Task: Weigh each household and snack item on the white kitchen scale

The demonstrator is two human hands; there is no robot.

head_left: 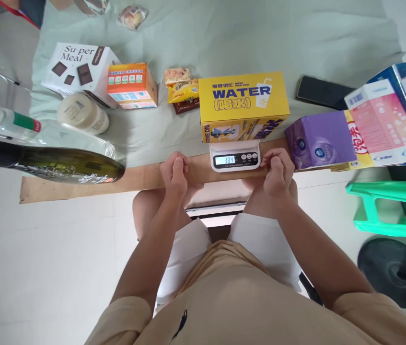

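Note:
My left hand rests at the table's front edge, fingers curled into a loose fist with nothing visible in it. On the other side of a small white kitchen scale, my right hand is closed too, its fingertips close to the scale's right end. Nothing shows in that hand either. A yellow box marked WATER sits on the scale and hides most of its plate. The lit display appears to read 384.
Left stand a dark glass bottle, a cream-lidded jar, a white Su-per Meal box and an orange box. Snack packets lie behind. Right are a phone, a purple package and a green stool.

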